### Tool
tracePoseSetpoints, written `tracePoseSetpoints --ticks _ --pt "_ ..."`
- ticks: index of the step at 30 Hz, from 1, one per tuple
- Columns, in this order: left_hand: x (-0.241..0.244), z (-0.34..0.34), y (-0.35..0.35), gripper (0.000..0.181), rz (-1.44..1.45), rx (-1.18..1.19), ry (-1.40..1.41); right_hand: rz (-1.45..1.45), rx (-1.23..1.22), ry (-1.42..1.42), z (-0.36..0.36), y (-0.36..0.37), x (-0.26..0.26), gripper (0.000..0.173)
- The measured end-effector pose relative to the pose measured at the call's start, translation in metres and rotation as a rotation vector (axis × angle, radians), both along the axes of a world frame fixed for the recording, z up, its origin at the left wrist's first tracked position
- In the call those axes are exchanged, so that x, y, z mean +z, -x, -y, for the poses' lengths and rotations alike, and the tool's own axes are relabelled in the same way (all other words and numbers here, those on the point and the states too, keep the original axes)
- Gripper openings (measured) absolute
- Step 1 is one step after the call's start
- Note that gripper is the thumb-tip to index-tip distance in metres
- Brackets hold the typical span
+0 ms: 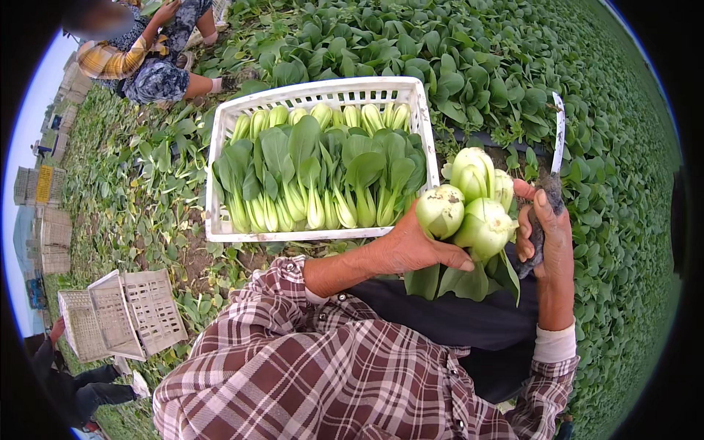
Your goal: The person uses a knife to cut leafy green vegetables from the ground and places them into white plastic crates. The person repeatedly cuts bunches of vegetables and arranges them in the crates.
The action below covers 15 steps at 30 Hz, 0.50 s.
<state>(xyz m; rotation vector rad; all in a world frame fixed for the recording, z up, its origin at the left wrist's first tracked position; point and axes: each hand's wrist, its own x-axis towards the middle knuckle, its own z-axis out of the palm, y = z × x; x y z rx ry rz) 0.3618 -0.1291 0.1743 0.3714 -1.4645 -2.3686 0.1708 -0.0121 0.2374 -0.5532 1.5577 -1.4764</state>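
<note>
My left hand (412, 242) holds a bunch of several bok choy heads (484, 225), their pale root ends up and their leaves hanging below. My right hand (544, 236) grips the wrapped, dirty handle of a knife (559, 132); its narrow blade points up and away. The fingers of that hand are close beside the bunch; whether they touch it I cannot tell. To the left of the bunch, a white plastic crate (302, 236) holds rows of bok choy (313, 192), the near ones with leaves towards the crate's middle and stems towards me.
Growing bok choy (495, 71) covers the ground ahead and right. Loose leaves litter the soil (192, 264) at left. A co-worker (148, 66) crouches beyond the crate. Another person (82, 385) at lower left has a hand at empty plastic crates (124, 316). More crates (55, 236) are stacked farther off.
</note>
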Motion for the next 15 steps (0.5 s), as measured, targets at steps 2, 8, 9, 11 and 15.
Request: tracePoseSetpoints --ticks 2,8,9,11,15 --pt "0.01 0.025 -0.017 0.066 0.073 0.041 -0.025 -0.017 -0.09 -0.027 -0.005 0.016 0.002 0.05" --pt "0.016 0.111 -0.052 0.052 0.181 0.214 -0.103 0.001 -0.323 -0.155 -0.056 0.068 -0.008 0.034" --pt "0.011 0.127 -0.053 0.049 0.183 0.206 -0.148 0.003 -0.354 -0.152 -0.067 0.075 -0.01 0.033" --pt "0.011 0.146 -0.048 0.047 0.32 0.264 -0.149 0.053 -0.399 -0.171 -0.083 0.087 -0.015 0.032" --pt "-0.039 0.184 0.008 0.042 0.512 0.298 -0.06 0.098 -0.456 -0.221 -0.113 0.098 -0.02 0.029"
